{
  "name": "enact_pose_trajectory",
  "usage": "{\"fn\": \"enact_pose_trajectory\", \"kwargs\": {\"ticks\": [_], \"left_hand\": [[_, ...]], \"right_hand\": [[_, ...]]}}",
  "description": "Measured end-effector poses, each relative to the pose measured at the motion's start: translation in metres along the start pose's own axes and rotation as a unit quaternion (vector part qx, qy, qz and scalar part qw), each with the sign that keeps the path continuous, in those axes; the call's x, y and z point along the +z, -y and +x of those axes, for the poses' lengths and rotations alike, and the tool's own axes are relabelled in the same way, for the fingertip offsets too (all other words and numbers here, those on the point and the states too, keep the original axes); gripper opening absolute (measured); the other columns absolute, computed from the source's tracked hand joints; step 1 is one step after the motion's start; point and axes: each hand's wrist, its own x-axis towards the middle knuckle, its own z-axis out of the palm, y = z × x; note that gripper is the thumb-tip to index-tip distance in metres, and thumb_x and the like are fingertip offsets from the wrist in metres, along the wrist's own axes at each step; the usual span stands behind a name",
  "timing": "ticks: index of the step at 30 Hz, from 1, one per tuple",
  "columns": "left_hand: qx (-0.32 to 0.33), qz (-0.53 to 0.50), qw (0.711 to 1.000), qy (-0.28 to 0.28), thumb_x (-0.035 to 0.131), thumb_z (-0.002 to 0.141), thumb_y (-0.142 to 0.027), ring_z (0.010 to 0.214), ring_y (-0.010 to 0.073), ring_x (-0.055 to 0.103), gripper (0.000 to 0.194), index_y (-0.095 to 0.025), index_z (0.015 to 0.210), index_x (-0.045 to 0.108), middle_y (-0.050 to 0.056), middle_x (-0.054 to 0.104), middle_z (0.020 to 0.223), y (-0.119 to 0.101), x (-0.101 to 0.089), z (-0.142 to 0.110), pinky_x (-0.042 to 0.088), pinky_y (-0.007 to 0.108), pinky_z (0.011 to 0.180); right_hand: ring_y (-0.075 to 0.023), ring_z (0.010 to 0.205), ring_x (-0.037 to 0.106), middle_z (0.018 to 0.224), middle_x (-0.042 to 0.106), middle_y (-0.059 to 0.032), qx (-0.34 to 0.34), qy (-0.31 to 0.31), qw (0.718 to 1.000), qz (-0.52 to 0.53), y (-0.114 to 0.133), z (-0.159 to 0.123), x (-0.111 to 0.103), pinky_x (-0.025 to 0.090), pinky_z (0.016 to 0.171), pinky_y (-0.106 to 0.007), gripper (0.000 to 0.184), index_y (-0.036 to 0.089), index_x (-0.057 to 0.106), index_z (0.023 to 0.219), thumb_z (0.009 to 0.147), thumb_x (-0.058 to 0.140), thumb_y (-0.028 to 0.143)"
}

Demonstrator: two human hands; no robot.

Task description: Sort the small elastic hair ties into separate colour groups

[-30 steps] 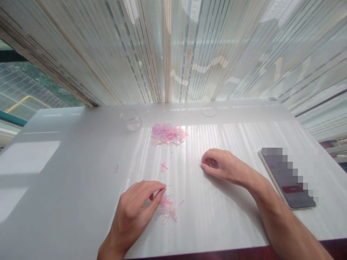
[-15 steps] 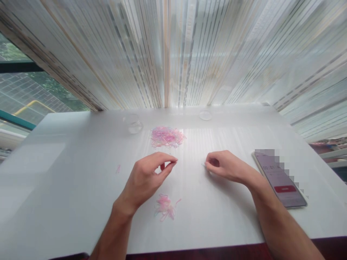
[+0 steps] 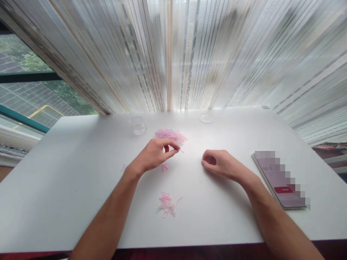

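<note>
My left hand (image 3: 159,153) is closed in a pinch just in front of the larger pile of pink and pastel rubber bands (image 3: 173,135). A pale rubber band (image 3: 182,151) sticks out past its fingertips. To its right, my right hand (image 3: 218,162) rests low over the table with thumb and forefinger pressed together; whatever they hold is too small to make out. Nearer to me lies a smaller heap of rubber bands (image 3: 167,205). A few pink bands (image 3: 164,167) lie beneath my left hand, and another pink band (image 3: 123,168) is by its wrist.
A clear round container (image 3: 138,127) stands at the back left of the white table (image 3: 81,202), and a clear lid (image 3: 206,118) lies at the back right. A phone (image 3: 282,184) lies beside my right forearm. Striped curtains (image 3: 179,57) hang along the far edge.
My left hand has moved forward toward the larger pile, and a pale band now shows at its fingertips. Pink bands beneath it have come into view. My right hand has barely moved.
</note>
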Motion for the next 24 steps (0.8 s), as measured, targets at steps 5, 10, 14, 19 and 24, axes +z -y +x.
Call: {"fn": "enact_pose_trajectory", "kwargs": {"ticks": [5, 10, 14, 19, 24], "left_hand": [[-0.026, 0.012, 0.999, 0.042, 0.067, 0.091, -0.027, 0.068, 0.0127, 0.062, 0.015, -0.026, 0.093, 0.082, -0.001, 0.08, 0.089, 0.02, 0.003, -0.029, 0.051, 0.025, 0.068], [-0.016, 0.002, 0.999, 0.039, 0.065, 0.092, -0.023, 0.074, 0.0139, 0.065, 0.018, -0.026, 0.097, 0.082, 0.0, 0.082, 0.096, 0.03, 0.009, -0.034, 0.051, 0.025, 0.07], [-0.006, 0.019, 0.998, 0.052, 0.064, 0.093, -0.017, 0.083, 0.0152, 0.071, 0.021, -0.027, 0.101, 0.081, 0.0, 0.082, 0.102, 0.031, 0.012, -0.033, 0.055, 0.026, 0.077], [0.054, 0.077, 0.993, 0.07, 0.061, 0.099, -0.017, 0.1, 0.0186, 0.074, 0.024, -0.028, 0.107, 0.081, 0.001, 0.082, 0.108, 0.029, 0.019, -0.032, 0.057, 0.031, 0.089], [0.053, 0.143, 0.988, 0.024, 0.058, 0.103, -0.023, 0.083, 0.0165, 0.073, 0.029, -0.027, 0.128, 0.074, 0.002, 0.082, 0.102, 0.03, 0.023, -0.031, 0.057, 0.029, 0.078]], "right_hand": [[-0.014, 0.063, 0.055, 0.071, 0.065, 0.0024, 0.005, 0.001, 1.0, -0.001, -0.002, 0.0, 0.001, 0.041, 0.06, -0.027, 0.012, 0.023, 0.064, 0.083, 0.092, 0.057, 0.028], [-0.0135, 0.06, 0.054, 0.069, 0.063, 0.003, -0.002, -0.007, 1.0, -0.013, -0.004, 0.001, 0.004, 0.04, 0.059, -0.027, 0.016, 0.024, 0.064, 0.088, 0.097, 0.055, 0.032], [-0.0137, 0.06, 0.053, 0.067, 0.061, 0.0027, -0.018, -0.027, 0.999, -0.023, -0.002, 0.002, 0.006, 0.04, 0.059, -0.027, 0.018, 0.023, 0.065, 0.091, 0.1, 0.053, 0.034], [-0.015, 0.061, 0.056, 0.07, 0.064, 0.0001, -0.056, -0.058, 0.996, -0.036, 0.004, 0.002, 0.007, 0.041, 0.059, -0.028, 0.019, 0.022, 0.067, 0.094, 0.101, 0.052, 0.031], [-0.0161, 0.062, 0.06, 0.074, 0.068, -0.0019, -0.075, -0.072, 0.994, -0.034, 0.004, 0.002, 0.008, 0.044, 0.059, -0.029, 0.018, 0.023, 0.068, 0.095, 0.101, 0.052, 0.029]]}}
